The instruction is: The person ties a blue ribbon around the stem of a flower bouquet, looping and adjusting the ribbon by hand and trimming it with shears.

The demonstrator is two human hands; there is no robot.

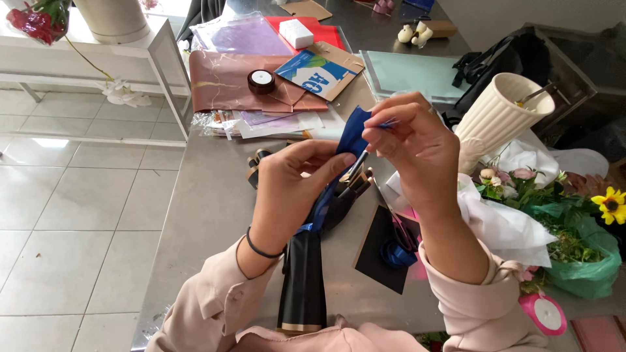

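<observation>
Above a grey metal table (208, 215), my left hand (293, 186) pinches a dark blue ribbon (353, 133) near its fold. My right hand (414, 146) grips the ribbon's upper end between thumb and fingers. The ribbon runs down past my left wrist to a black wrapped bundle with a gold band (304, 280) lying on the table at my lap. Thin brush-like handles (355, 176) stick out of the bundle's top, just under my fingers. A coil of blue ribbon (396, 254) lies on a black card (377, 251) below my right forearm.
A flower bouquet in white paper with a sunflower (611, 203) lies at the right. A cream ribbed vase (499, 117) stands behind it. Wrapping sheets (251, 85), a brown ribbon spool (261, 80) and a pink spool (546, 314) are on the table. White shelving (98, 52) stands at the left.
</observation>
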